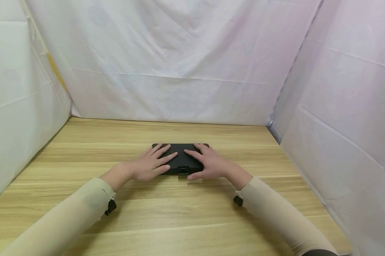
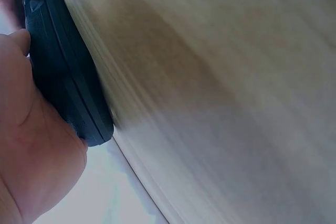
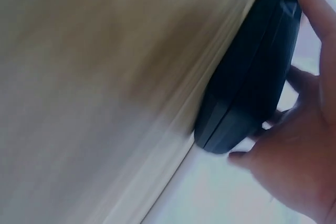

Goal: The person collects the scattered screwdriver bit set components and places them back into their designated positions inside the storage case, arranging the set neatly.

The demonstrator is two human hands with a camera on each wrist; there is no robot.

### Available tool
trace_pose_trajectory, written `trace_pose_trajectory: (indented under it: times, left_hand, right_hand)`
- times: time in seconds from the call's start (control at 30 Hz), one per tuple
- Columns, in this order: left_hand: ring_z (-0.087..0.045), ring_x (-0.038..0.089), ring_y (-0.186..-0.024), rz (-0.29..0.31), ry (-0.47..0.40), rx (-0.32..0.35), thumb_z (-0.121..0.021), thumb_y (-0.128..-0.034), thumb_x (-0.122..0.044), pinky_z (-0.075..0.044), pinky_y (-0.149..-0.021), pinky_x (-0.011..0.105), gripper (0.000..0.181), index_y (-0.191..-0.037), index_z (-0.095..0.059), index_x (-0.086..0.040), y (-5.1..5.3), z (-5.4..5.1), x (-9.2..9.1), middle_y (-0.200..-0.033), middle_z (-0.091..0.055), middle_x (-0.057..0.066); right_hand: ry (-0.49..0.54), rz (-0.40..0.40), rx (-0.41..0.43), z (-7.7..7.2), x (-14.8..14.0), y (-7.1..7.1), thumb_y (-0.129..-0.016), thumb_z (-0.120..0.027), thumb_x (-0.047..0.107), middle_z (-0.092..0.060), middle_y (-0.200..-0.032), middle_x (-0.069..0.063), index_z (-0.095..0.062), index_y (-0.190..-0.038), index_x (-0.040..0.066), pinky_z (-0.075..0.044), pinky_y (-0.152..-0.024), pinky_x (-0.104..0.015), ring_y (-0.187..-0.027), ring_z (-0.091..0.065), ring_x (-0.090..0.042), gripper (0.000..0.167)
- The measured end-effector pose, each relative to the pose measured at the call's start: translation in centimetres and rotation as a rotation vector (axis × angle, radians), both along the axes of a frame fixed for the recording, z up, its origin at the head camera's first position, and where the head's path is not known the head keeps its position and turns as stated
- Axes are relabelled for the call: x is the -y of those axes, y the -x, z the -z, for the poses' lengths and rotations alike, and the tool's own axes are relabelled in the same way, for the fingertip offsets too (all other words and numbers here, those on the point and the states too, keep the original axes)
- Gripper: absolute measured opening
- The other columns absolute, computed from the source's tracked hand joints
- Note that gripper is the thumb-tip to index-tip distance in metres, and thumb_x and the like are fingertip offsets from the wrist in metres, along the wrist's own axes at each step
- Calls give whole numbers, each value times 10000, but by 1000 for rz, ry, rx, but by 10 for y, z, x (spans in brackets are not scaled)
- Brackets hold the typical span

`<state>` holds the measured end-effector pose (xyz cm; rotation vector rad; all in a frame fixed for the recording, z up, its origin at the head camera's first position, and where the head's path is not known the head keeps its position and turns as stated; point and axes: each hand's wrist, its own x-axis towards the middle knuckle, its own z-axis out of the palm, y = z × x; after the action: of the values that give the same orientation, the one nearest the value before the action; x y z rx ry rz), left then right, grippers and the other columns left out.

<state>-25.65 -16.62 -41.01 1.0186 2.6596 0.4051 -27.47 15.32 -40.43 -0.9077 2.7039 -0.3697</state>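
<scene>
A flat black case [image 1: 181, 156] with rounded corners lies on the wooden table, its front latch [image 1: 183, 170] facing me. My left hand [image 1: 149, 164] rests on the left part of its lid with fingers spread. On the right part lies my right hand [image 1: 211, 163], fingers also spread, its thumb near the front edge beside the latch. In the left wrist view the case [image 2: 63, 61] shows its side seam, with the palm against its top. The right wrist view shows the other end of the case [image 3: 247, 72] under the right hand [image 3: 294, 129]. Whatever is inside stays hidden.
The wood-grain tabletop [image 1: 166, 217] stretches around the case on all sides. A white cloth [image 1: 173, 71] hangs behind the table, and more white sheeting [image 1: 346, 124] stands along the right side and the left. Small black wrist cameras [image 1: 238, 201] sit under the sleeves.
</scene>
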Motion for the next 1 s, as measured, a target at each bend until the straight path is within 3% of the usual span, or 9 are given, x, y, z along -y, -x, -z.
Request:
trace_pose_trajectory:
  times: [0.1, 0.2, 0.43, 0.6, 1.0]
  left_hand:
    - [57, 444, -1714, -2, 1, -1, -295, -1192, -548, -19, -1342, 716, 634, -1772, -188, -317, 1, 2, 0, -1865, -18, 125]
    - [51, 449, -1714, -5, -2, 2, -298, -1195, -539, -23, -1342, 718, 630, -1772, -195, -309, 1, 3, -1, -1864, -22, 126]
    - [55, 440, -1715, -14, -12, -2, -290, -1194, -545, -20, -1343, 716, 627, -1770, -208, -311, 1, 6, -2, -1864, -34, 125]
    - [62, 441, -1715, -16, -11, -10, -281, -1193, -550, -17, -1346, 708, 625, -1769, -204, -322, 3, 8, -2, -1865, -27, 117]
    - [58, 463, -1709, -20, -18, -8, -300, -1202, -509, -23, -1339, 723, 608, -1769, -214, -306, 3, 8, -2, -1863, -32, 137]
  right_hand:
    - [-45, 7, -12, -1, 10, -2, -950, -655, 805, -33, -1858, -157, -166, -1769, 400, -58, -1349, -708, -1713, -36, -453, 1036]
    - [-65, 16, -12, -1, 15, -2, -975, -603, 812, -18, -1860, -151, -138, -1771, 401, -42, -1338, -732, -1711, -7, -467, 1010]
    - [-67, 39, -19, 1, 20, -2, -1053, -514, 756, -62, -1860, -141, -190, -1766, 395, -82, -1324, -754, -1712, -32, -461, 862]
    - [-79, 59, -10, 1, 22, -1, -1067, -476, 755, -48, -1864, -122, -172, -1764, 412, -187, -1289, -786, -1718, -19, -437, 835]
    - [-68, 74, -28, -5, 28, 2, -1027, -582, 744, -143, -1848, -161, -325, -1727, 360, -260, -1323, -676, -1703, -109, -469, 839]
